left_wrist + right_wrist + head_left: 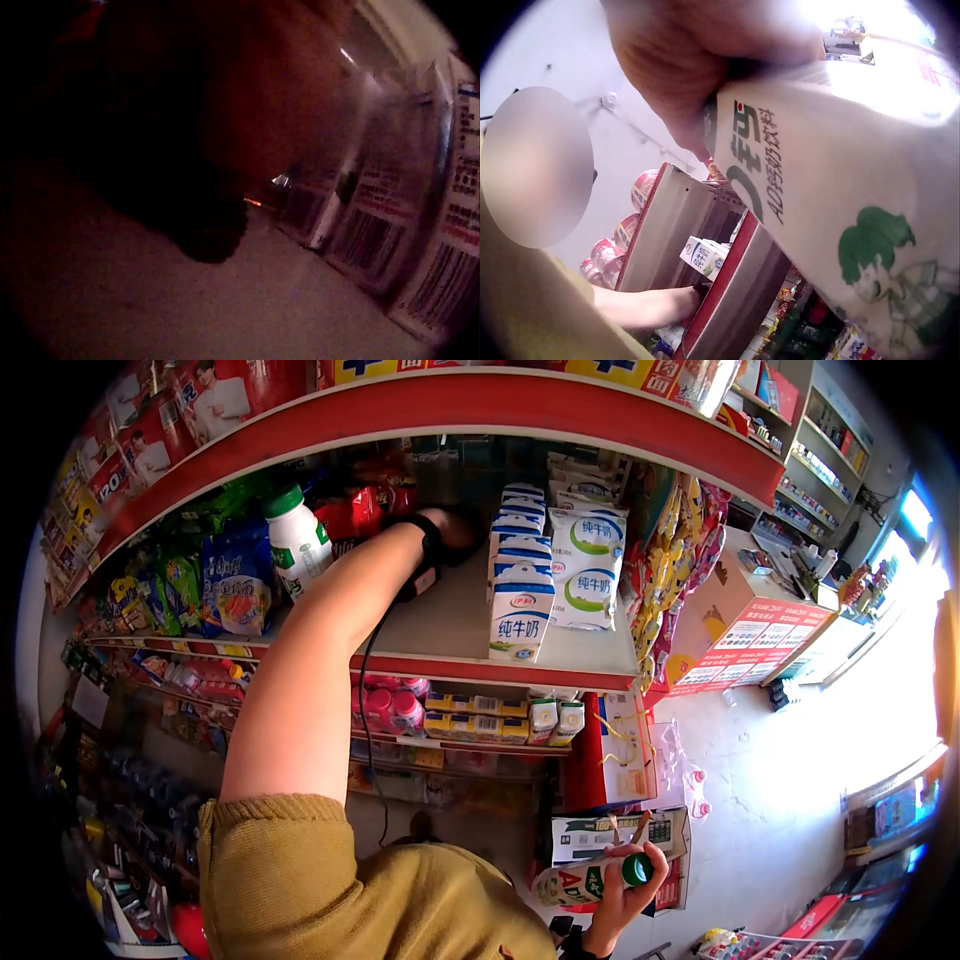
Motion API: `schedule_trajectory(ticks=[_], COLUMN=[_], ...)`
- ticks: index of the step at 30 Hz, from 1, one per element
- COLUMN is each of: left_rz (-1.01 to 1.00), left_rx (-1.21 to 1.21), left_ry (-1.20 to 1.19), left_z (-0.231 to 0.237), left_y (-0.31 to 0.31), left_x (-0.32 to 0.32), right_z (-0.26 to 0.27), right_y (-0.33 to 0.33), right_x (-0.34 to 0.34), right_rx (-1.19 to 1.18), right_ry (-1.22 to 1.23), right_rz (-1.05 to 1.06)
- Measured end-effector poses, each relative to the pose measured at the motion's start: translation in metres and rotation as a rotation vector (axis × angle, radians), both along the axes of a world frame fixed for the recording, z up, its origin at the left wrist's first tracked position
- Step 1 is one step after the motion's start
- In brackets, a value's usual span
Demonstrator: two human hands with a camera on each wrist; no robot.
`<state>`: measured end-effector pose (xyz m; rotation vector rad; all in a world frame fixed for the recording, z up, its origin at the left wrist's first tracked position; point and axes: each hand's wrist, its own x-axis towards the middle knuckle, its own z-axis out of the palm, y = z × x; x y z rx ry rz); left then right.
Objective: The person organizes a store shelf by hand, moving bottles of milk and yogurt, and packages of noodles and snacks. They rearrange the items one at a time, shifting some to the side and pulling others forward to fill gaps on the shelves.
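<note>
My left hand (458,532) reaches deep into the shelf, beside the row of milk cartons (521,610). In the left wrist view that hand (262,90) is very dark, close over the shelf board, with a dark ridged-edged shape (214,236) below it; I cannot tell whether the fingers grip it. My right hand (628,895) holds a white milk drink bottle (580,882) with a green cap, tilted, low at the right. In the right wrist view the bottle (817,195) shows green lettering and a cartoon child. A similar green-capped bottle (298,545) stands on the shelf left of my forearm.
Milk pouches (588,565) stand right of the cartons, and hanging snack packs (675,575) edge the shelf. Blue snack bags (237,585) sit at the left. A red-edged shelf (420,405) runs above my arm. A cable (368,710) hangs from my left wrist.
</note>
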<state>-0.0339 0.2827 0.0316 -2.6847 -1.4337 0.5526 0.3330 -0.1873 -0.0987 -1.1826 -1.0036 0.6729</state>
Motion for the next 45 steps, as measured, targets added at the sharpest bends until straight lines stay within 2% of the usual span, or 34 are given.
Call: schedule_trajectory(ticks=[1, 2, 5, 6, 10, 12, 14, 15, 16, 17, 19, 25, 27, 31, 33, 35, 37, 39, 40, 41, 43, 45], left_rz=[-0.035, 0.070, 0.104, 0.076, -0.041, 0.145, 0.190, 0.229, 0.181, 0.226, 0.179, 0.089, 0.085, -0.003, -0.033, -0.211, -0.254, -0.258, -0.288, -0.384, -0.469, -0.477], left_rx=[-0.015, -0.043, -0.084, -0.088, -0.084, -0.170, -0.207, -0.240, -0.235, -0.234, -0.188, -0.159, -0.152, 0.027, 0.119, 0.253, 0.304, 0.441, 0.389, 0.410, 0.391, 0.326], left_ry=[-0.015, 0.031, 0.005, 0.103, -0.003, 0.040, 0.028, 0.020, -0.013, -0.111, -0.089, -0.406, -0.419, -0.587, -0.627, -0.625, -0.537, -0.768, -0.814, -0.794, -0.932, -0.879], left_z=[-0.005, 0.007, 0.002, 0.005, -0.004, 0.041, 0.069, 0.073, 0.063, 0.051, 0.059, 0.050, 0.050, 0.031, 0.021, 0.013, 0.010, 0.008, 0.010, 0.012, 0.007, 0.018], left_y=[-0.002, -0.022, -0.017, -0.020, -0.029, -0.105, -0.159, -0.172, -0.175, -0.178, -0.210, -0.263, -0.276, -0.286, -0.290, -0.292, -0.293, -0.301, -0.306, -0.312, -0.328, -0.347], left_x=[-0.004, 0.011, 0.010, 0.016, 0.014, 0.043, 0.054, 0.054, 0.047, 0.040, 0.042, 0.016, 0.011, -0.007, -0.013, -0.024, -0.031, -0.037, -0.042, -0.047, -0.054, -0.068], right_z=[0.002, 0.003, 0.010, 0.013, 0.023, 0.027, 0.037, 0.041, 0.042, 0.047, 0.062, 0.123, 0.149, 0.193, 0.204, 0.215, 0.223, 0.226, 0.224, 0.221, 0.216, 0.211], right_y=[-0.001, -0.001, 0.002, 0.003, 0.010, 0.016, 0.019, 0.023, 0.027, 0.030, 0.038, 0.069, 0.078, 0.093, 0.105, 0.118, 0.139, 0.153, 0.163, 0.172, 0.184, 0.203], right_x=[0.000, 0.000, 0.000, 0.001, 0.001, -0.001, -0.003, -0.003, -0.004, -0.006, -0.010, -0.037, -0.055, -0.099, -0.118, -0.141, -0.153, -0.176, -0.186, -0.196, -0.218, -0.231], right_rx=[-0.009, 0.001, 0.021, 0.045, 0.123, 0.191, 0.203, 0.218, 0.230, 0.228, 0.286, 0.430, 0.518, 0.684, 0.807, 0.917, 1.030, 1.061, 1.047, 1.031, 0.972, 0.858], right_ry=[-0.004, -0.006, -0.027, -0.043, -0.065, -0.056, -0.075, -0.090, -0.047, -0.050, -0.049, -0.083, -0.056, -0.068, -0.120, -0.236, -0.519, -0.607, -0.607, -0.605, -0.577, -0.582], right_rz=[0.004, 0.020, 0.057, 0.070, 0.115, 0.148, 0.179, 0.203, 0.235, 0.245, 0.328, 0.393, 0.392, 0.415, 0.452, 0.427, 0.399, 0.362, 0.354, 0.345, 0.268, 0.177])
